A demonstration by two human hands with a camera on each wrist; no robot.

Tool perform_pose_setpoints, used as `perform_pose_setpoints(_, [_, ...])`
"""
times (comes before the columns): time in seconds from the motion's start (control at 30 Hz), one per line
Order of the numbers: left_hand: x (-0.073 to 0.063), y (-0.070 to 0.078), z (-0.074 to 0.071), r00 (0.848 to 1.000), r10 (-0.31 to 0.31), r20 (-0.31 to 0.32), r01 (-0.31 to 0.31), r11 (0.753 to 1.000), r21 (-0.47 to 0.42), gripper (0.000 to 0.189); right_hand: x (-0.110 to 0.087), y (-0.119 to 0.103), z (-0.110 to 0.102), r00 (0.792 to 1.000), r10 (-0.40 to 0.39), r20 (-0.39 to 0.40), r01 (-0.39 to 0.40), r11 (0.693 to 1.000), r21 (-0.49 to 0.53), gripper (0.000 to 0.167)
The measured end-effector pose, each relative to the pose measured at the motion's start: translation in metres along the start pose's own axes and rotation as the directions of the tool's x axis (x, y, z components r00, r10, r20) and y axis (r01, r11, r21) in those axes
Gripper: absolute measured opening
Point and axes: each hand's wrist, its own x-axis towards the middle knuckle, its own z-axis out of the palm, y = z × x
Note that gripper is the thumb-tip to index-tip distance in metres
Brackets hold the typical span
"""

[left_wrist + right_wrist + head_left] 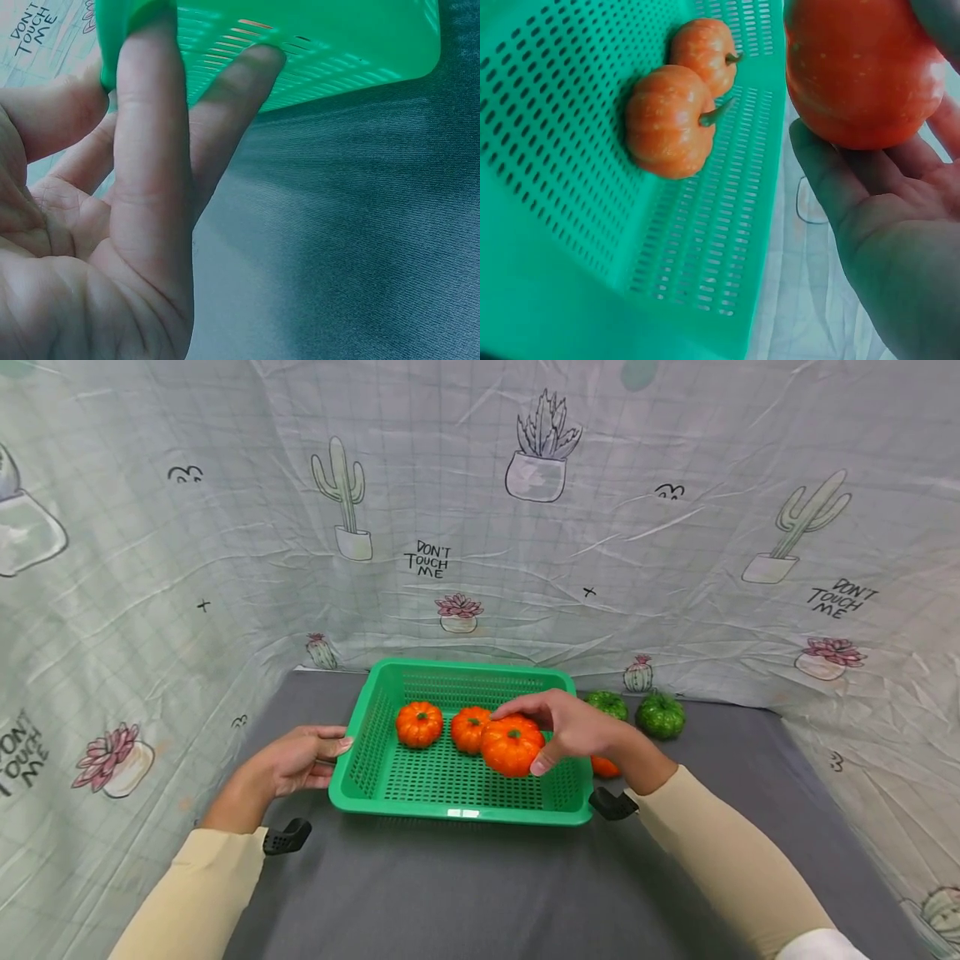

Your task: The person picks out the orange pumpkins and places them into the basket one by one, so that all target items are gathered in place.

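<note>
My left hand (295, 760) grips the left rim of a green plastic basket (390, 811), thumb on the rim and fingers against the outer wall. In the left wrist view, the fingers (150, 127) reach under the rim along the slotted side. Over the basket's right half, my right hand (576, 725) holds an orange pumpkin (512, 750) between thumb and fingers, its green stem upward. Two more orange pumpkins, one on the left (419, 725) and one nearer the middle (468, 732), sit inside the basket.
Right of the basket are two green pumpkins, one partly behind the right hand (606, 702) and another farther right (661, 717). An orange piece (604, 767) shows beneath the right wrist. A printed cloth (510, 577) hangs behind the dark grey table (450, 893).
</note>
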Motion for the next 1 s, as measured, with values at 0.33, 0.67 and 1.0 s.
perform_pose_setpoints(0.33, [-0.001, 0.000, 0.003, 1.000, 0.002, -0.006, -0.002, 1.000, 0.023, 0.067, 0.025, 0.002, 0.005, 0.998, 0.010, 0.068, -0.012, 0.999, 0.031, 0.082])
perform_pose_setpoints(0.67, [0.000, 0.002, 0.003, 1.000, 0.009, -0.015, -0.009, 1.000, 0.025, 0.066, 0.054, 0.003, 0.008, 0.995, 0.008, 0.096, -0.007, 1.000, -0.004, 0.081])
perform_pose_setpoints(1.0, [-0.001, -0.001, 0.002, 1.000, 0.007, -0.029, -0.006, 1.000, 0.018, 0.064, 0.078, 0.001, 0.019, 0.992, 0.048, 0.118, -0.046, 0.999, -0.015, 0.078])
